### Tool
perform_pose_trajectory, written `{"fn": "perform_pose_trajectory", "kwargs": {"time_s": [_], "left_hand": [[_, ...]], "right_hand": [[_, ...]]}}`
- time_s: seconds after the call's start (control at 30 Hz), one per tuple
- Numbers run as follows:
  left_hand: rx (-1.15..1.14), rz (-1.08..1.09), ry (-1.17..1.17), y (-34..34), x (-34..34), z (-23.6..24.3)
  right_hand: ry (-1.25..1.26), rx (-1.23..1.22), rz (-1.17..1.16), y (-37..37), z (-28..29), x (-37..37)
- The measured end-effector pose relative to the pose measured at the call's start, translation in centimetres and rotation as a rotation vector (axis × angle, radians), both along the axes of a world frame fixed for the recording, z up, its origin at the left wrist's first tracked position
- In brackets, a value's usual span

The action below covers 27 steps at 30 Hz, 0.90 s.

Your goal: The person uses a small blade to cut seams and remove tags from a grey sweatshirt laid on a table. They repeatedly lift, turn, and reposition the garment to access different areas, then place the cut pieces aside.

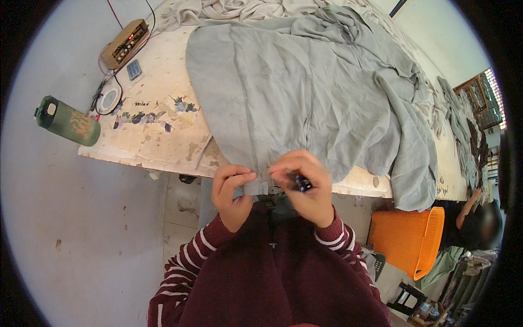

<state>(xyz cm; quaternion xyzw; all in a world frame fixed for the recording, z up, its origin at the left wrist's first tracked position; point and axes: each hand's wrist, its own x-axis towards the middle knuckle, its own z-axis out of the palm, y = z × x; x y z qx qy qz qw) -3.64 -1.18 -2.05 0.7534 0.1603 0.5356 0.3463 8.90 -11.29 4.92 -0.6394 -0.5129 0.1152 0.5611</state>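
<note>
Lettering (81,126) on green bottle (62,119) and table (169,60)

The cloth (278,82) is a plain, soft grey, the small blurred object (300,183) looks black, and the sweater (261,283) is deep maroon, its sleeves (188,264) banded with white stripes. The tabletop (163,82) is pale cream blotched with tan, its floral patches (183,105) purple and grey; the bottle (66,121) is dark green with tan markings. The basket (406,240) is bright orange, the wall (81,218) pale bluish white, the stool (406,298) black.
</note>
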Motion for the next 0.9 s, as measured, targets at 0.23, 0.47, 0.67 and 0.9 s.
{"fn": "perform_pose_trajectory", "kwargs": {"time_s": [0.23, 0.47, 0.67, 0.9], "left_hand": [[0.027, 0.011, 0.012, 0.3, -0.4, 0.3], [0.005, 0.022, -0.027, 0.1, -0.2, 0.4], [0.0, 0.031, -0.004, 0.1, -0.4, 0.6], [0.016, 0.031, -0.017, 0.1, -0.2, 0.6]], "right_hand": [[0.32, -0.215, 0.006, -2.5, -1.3, 0.0], [0.549, -0.084, 0.037, -2.0, -3.7, -1.7], [0.531, -0.048, 0.034, -1.4, -3.1, -2.0], [0.362, -0.103, -0.063, -1.5, -3.0, -1.6]]}}
